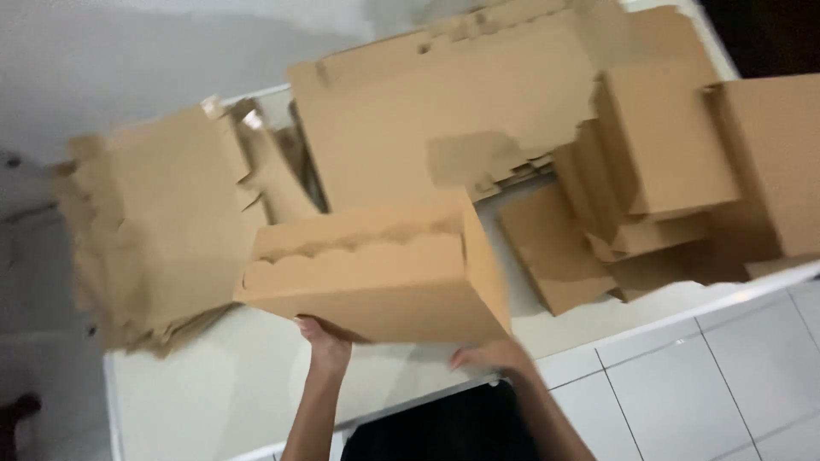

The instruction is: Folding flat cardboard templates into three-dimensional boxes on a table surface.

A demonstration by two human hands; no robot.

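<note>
Both hands grip one folded cardboard box (384, 273) from below and hold it up over the near part of a white table (213, 384). On the left side, the left hand (323, 341) is cupped under the box's near bottom edge, its fingers closed against the underside and mostly hidden by the cardboard. The right hand (487, 354) sits further right under the same edge, close to the near right corner, with its fingers curled up onto the cardboard. The box is shallow and brown, its top face tilted toward the camera, and a wavy cut edge runs along its far side.

At the far left of the table lies a thick stack of flat cardboard blanks (149, 230) with ragged, notched edges, partly overhanging the table's left side. Just beyond the held box, in the middle, a large flat cardboard sheet (444, 102) stretches across the far part of the table, with smaller cut pieces lying at its near edge. To the right, several assembled boxes (666, 145) stand piled together, some leaning on one another, and a smaller flat piece (551, 248) rests on the table in front of them. Beyond the table's near right edge is a floor of pale tiles (726, 367). The picture is blurred, so fine detail cannot be told.
</note>
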